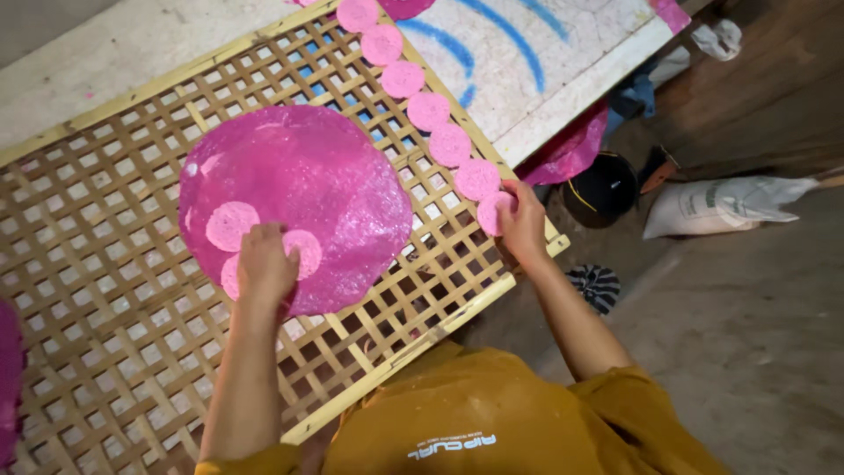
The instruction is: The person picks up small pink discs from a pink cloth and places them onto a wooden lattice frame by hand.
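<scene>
A big round magenta sheet [308, 180] lies on a bamboo lattice rack [105, 290]. Small pale pink discs [230, 225] rest on its near side. My left hand [265, 266] presses down on these discs, fingers closed over one of them. A row of several pink discs [428, 112] runs along the rack's right rail. My right hand [522, 218] holds the nearest disc of that row [489, 211] at the rail's end.
A white board with blue streaks [527, 53] lies beyond the rack. On the ground to the right are a white sack [721, 204], a dark round container [607, 186], a magenta sheet [573, 151] and a striped cloth [594, 285]. Another magenta piece [9, 378] shows at the left edge.
</scene>
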